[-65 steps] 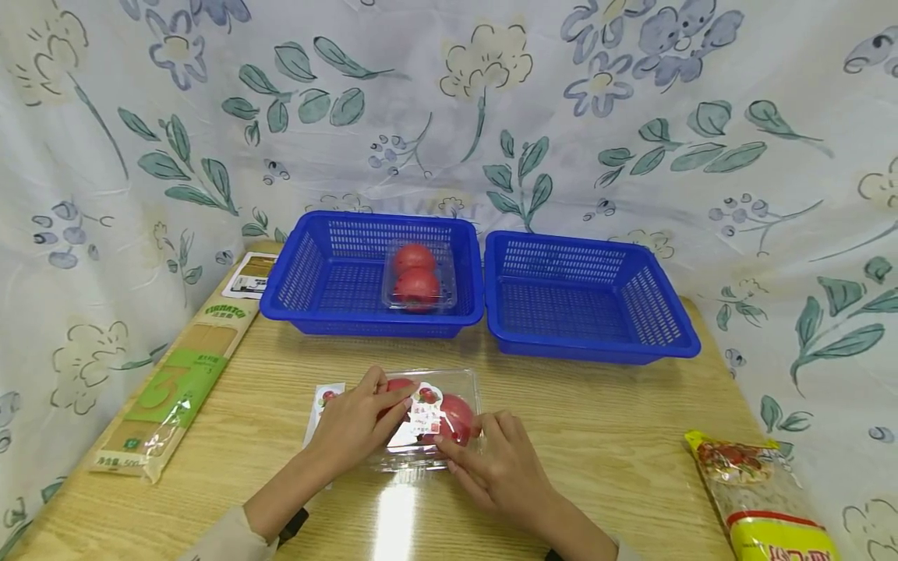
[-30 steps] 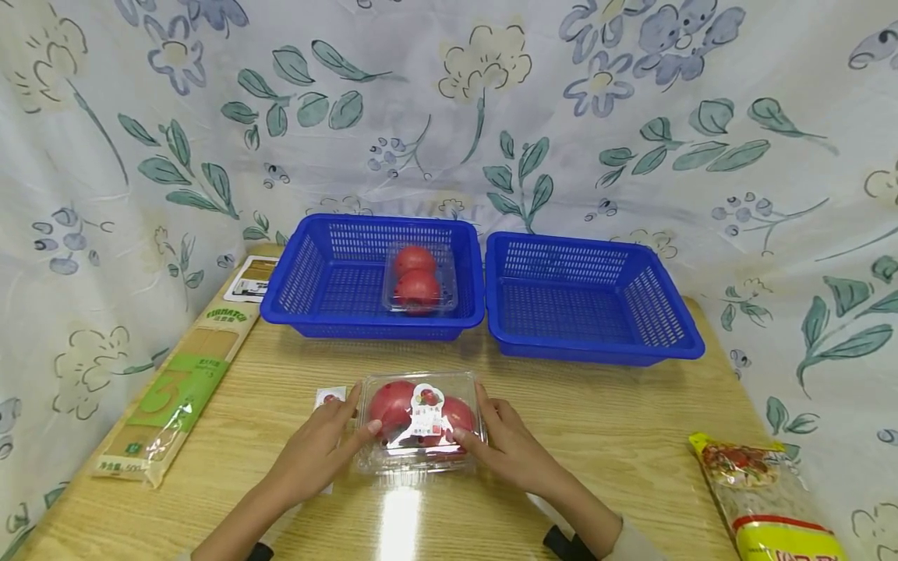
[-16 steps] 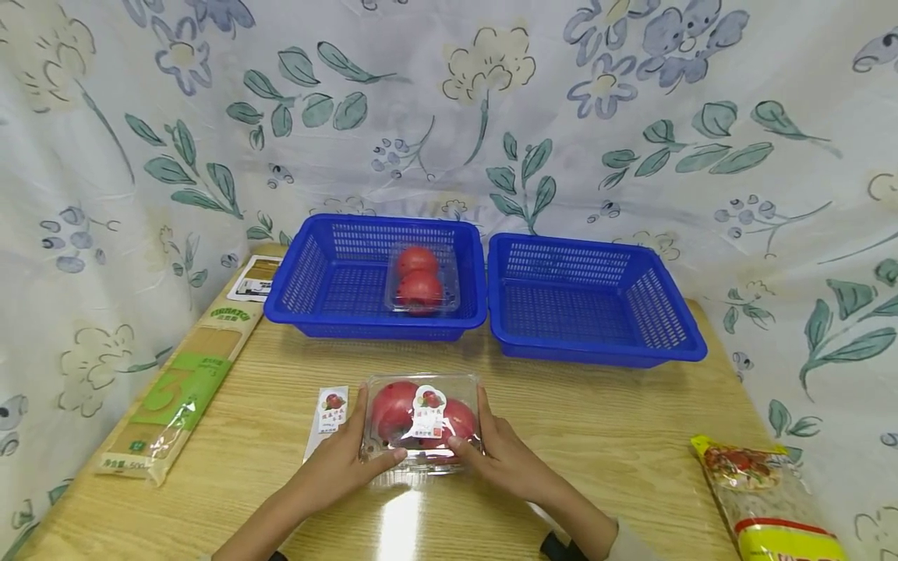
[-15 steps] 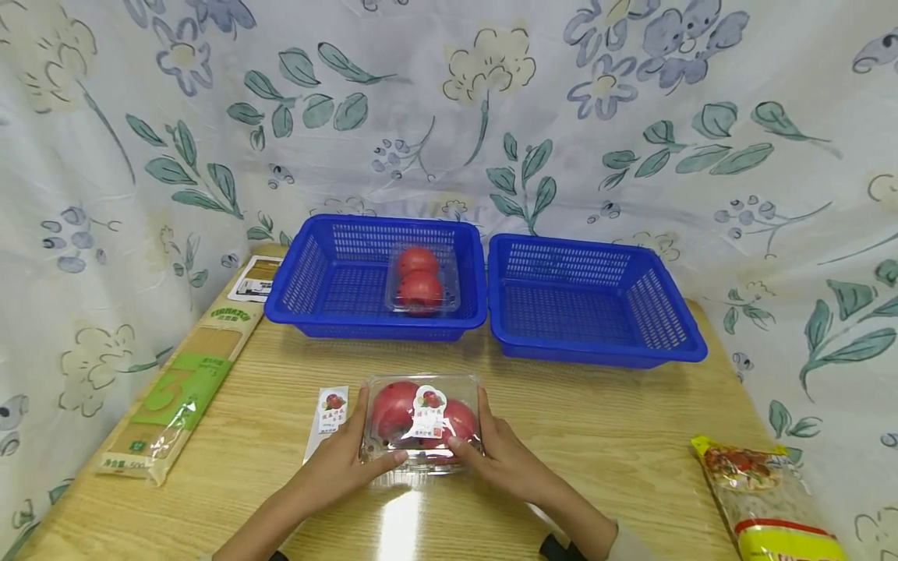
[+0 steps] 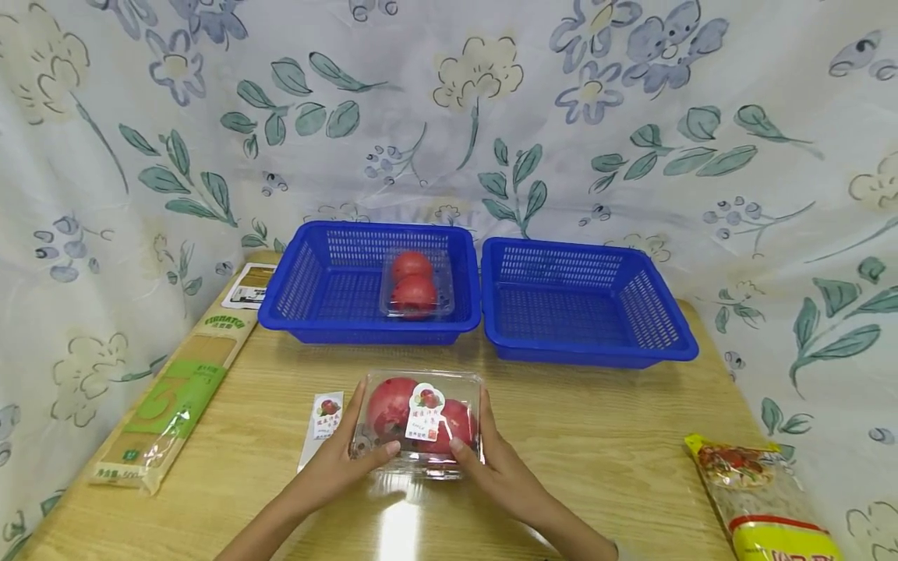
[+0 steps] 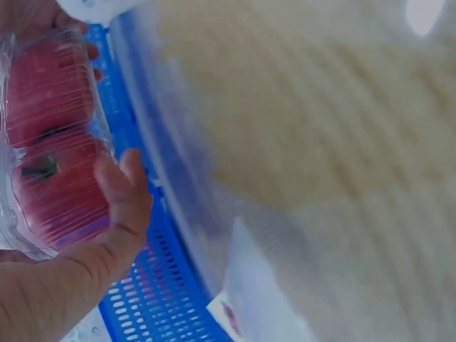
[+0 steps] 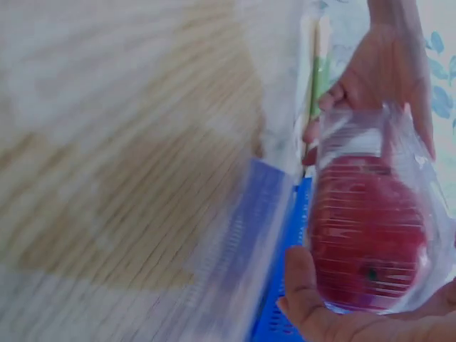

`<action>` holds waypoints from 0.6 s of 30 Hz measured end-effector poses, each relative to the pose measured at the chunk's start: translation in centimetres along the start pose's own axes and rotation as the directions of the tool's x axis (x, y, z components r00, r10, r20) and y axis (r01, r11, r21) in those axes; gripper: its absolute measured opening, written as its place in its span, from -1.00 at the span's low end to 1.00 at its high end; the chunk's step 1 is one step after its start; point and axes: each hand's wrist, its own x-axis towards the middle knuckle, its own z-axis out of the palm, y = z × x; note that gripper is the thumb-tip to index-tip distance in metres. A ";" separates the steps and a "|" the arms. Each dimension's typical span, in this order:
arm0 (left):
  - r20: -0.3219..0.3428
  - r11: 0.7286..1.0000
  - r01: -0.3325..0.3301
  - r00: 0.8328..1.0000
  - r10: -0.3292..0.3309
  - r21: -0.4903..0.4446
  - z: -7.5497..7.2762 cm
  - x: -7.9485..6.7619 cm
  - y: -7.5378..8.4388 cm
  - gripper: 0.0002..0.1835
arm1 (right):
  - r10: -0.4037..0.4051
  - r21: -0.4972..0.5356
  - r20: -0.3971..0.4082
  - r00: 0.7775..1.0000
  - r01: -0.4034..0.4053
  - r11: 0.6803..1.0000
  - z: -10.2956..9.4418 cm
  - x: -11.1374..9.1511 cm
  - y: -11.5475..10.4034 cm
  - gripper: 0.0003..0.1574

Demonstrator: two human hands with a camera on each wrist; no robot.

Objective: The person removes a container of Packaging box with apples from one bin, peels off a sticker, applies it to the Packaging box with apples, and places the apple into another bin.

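Both hands hold a clear plastic clamshell box (image 5: 456, 380) with red tomatoes (image 5: 388, 405) inside, near the middle of the table. A white label (image 5: 425, 417) with a small fruit picture is stuck on its lid. My left hand (image 5: 345, 460) grips the left end, thumb along the front edge. At the right end my right hand (image 5: 503, 472) grips it the same way. The wrist views show the clamshell box (image 7: 370, 228) raised off the table. A label sheet (image 5: 326, 417) lies on the table beside the left hand.
Two blue baskets (image 5: 309, 327) stand side by side at the back; the left one bears another box of tomatoes (image 5: 414, 292), the right basket (image 5: 589, 354) nothing. A noodle packet (image 5: 168, 389) lies left, a yellow-ended bag (image 5: 761, 491) right. A floral curtain hangs behind.
Earlier the fingers pressed the label on the lid; then both hands moved out to the box's ends. Now the box is lifted a little, its lid facing the head camera more.
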 end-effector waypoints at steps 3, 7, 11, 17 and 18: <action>0.027 0.995 -0.035 0.999 0.038 -0.094 -0.6 0.0 0.4 0.12 | -0.002 0.019 -0.044 0.999 0.003 1.000 0.1 -0.3 -0.3 0.04; 0.079 0.986 -0.092 0.991 0.104 -0.140 -1.7 0.4 1.0 0.11 | 0.018 0.089 -0.092 0.996 -0.009 0.996 -0.3 -0.3 -0.7 0.01; 0.127 0.982 -0.122 0.982 0.140 -0.142 -2.7 0.9 1.5 0.10 | 0.024 0.175 -0.100 0.995 -0.006 0.985 -0.9 -0.3 -1.2 -0.04; 0.169 0.982 -0.124 0.975 0.148 -0.143 -3.3 1.4 1.8 0.07 | 0.037 0.281 -0.082 0.996 -0.013 0.960 -1.5 -0.5 -1.7 -0.08; 0.171 0.983 -0.122 0.975 0.145 -0.140 -3.3 1.4 1.9 0.07 | 0.044 0.299 -0.076 0.996 -0.019 0.954 -1.6 -0.5 -1.7 -0.08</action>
